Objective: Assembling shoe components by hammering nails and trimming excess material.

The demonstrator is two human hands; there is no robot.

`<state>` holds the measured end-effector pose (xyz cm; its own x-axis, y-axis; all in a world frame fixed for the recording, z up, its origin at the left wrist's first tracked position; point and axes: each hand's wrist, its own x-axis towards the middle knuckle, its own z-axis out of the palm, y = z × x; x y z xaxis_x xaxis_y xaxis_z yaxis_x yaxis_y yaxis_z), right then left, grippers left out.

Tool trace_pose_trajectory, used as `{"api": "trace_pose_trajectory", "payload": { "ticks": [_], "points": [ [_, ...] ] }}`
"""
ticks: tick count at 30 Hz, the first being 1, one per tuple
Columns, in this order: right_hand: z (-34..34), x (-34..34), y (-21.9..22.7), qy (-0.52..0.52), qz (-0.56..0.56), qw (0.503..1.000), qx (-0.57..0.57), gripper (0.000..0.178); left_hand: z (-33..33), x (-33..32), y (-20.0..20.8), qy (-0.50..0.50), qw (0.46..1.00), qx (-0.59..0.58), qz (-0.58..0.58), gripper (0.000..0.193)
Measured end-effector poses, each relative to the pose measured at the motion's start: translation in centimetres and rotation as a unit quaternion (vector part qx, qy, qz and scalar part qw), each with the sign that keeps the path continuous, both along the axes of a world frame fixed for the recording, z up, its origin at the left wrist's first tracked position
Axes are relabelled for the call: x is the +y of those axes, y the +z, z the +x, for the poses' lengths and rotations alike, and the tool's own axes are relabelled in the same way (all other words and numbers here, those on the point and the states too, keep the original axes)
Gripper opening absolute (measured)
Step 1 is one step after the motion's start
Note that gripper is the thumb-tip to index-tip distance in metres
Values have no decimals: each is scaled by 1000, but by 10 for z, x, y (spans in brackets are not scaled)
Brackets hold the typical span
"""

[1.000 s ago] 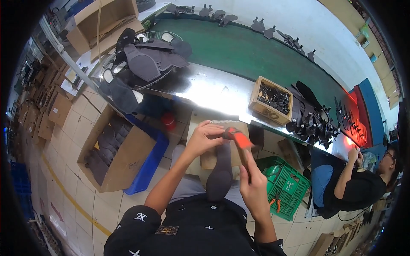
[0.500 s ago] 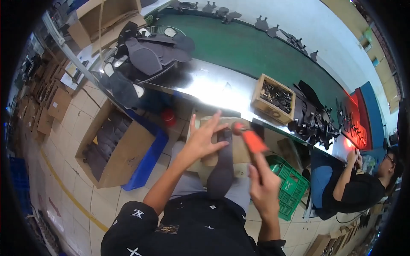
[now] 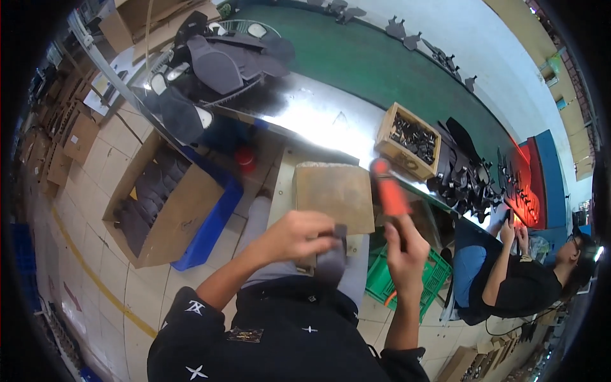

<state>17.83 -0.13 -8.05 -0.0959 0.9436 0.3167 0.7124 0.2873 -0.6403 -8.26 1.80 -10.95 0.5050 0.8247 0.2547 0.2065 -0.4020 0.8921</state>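
My left hand (image 3: 302, 237) has its fingers closed at the upper end of a dark grey insole-shaped piece (image 3: 330, 266), tilted and blurred over my lap. Raised to the right, my right hand (image 3: 407, 251) grips a hammer (image 3: 391, 190) with a red-orange section and a rounded end, smeared by motion. Between my knees a square tan block (image 3: 334, 197) sits on a pale board (image 3: 284, 181), its top bare, just beyond my left hand.
A wooden box of small dark parts (image 3: 410, 141) stands on the metal bench edge (image 3: 318, 118). Dark pieces with studs (image 3: 468, 184) lie beside it; grey pieces fill a wire basket (image 3: 223, 67). A cardboard box (image 3: 178, 219) stands left, a green crate (image 3: 375, 280) right, near a co-worker (image 3: 528, 274).
My left hand has drawn back toward me with the grey piece, uncovering the block. The hammer has risen away from the piece and slightly right.
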Motion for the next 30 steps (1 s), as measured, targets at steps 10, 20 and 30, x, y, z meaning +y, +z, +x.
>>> {"api": "trace_pose_trajectory", "payload": {
  "ticks": [10,20,30],
  "points": [
    [-23,-9,-10,332,-182,885,271,32,17,-52,59,-103,939,-143,-295,33],
    [-52,-55,-6,273,-269,704,599,64,26,-62,67,-237,790,-177,-537,41],
    [-52,-60,1,230,-251,704,623,59,34,-68,68,-246,776,-195,-548,43]
  ]
}}
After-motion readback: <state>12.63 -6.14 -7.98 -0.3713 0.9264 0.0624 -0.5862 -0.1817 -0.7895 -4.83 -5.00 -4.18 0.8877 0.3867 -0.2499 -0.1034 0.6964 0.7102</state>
